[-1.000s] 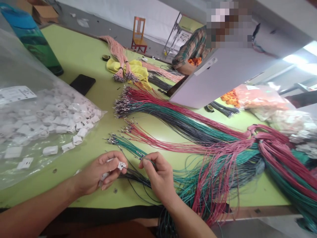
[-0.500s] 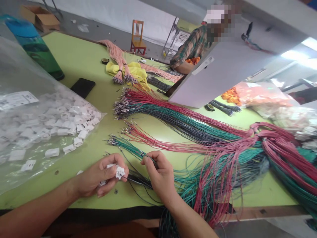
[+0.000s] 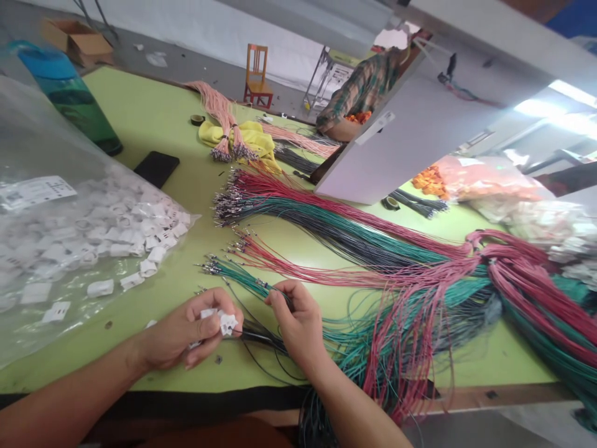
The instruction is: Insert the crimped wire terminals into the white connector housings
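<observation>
My left hand (image 3: 189, 336) is closed around white plastic connector housings (image 3: 227, 324), one of which shows at the fingertips. A thin dark wire runs from that housing to the right. My right hand (image 3: 301, 330) pinches green wires (image 3: 240, 279) just behind their metal terminal tips; how many it grips is hidden. Black wires (image 3: 263, 336) lie on the table between the two hands. Beyond the green ones are loose red wires (image 3: 270, 258), their crimped tips pointing left.
A clear bag (image 3: 93, 289) of white housings lies at left, near a bottle (image 3: 77, 102) and a phone (image 3: 157, 169). Thick red, green and black wire bundles (image 3: 345, 230) cross the table (image 3: 153, 93). A grey panel (image 3: 373, 155) stands before another person's plaid sleeve (image 3: 359, 87).
The view has shifted slightly. Both hands keep their grips and almost the same places. The other person's head is now mostly behind the panel.
</observation>
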`<move>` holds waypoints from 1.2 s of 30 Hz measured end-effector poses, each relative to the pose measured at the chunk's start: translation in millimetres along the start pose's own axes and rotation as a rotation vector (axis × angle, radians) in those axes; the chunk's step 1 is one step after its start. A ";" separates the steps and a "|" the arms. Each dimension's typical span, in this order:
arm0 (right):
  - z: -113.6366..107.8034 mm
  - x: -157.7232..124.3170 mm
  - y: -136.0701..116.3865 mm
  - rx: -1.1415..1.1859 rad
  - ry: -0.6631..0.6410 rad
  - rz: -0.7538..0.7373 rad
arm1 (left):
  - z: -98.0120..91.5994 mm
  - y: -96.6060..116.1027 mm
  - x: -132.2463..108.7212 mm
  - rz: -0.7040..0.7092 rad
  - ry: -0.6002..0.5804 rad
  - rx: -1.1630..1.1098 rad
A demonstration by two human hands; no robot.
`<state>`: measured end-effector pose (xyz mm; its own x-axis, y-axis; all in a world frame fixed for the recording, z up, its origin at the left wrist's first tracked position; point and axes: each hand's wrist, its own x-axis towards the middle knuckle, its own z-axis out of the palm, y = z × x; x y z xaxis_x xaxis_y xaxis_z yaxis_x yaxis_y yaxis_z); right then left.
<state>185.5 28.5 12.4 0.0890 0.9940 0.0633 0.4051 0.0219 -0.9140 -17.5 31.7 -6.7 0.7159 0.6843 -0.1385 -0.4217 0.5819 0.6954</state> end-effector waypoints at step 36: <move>0.0 4.9 12.4 -0.128 0.125 -0.290 | -0.2 -2.1 -3.3 0.051 0.287 0.527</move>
<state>190.9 33.6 1.4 0.0609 0.9275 0.3688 0.5401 0.2801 -0.7936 -19.1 28.3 -7.7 0.4925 0.8396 -0.2292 -0.0666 0.2989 0.9520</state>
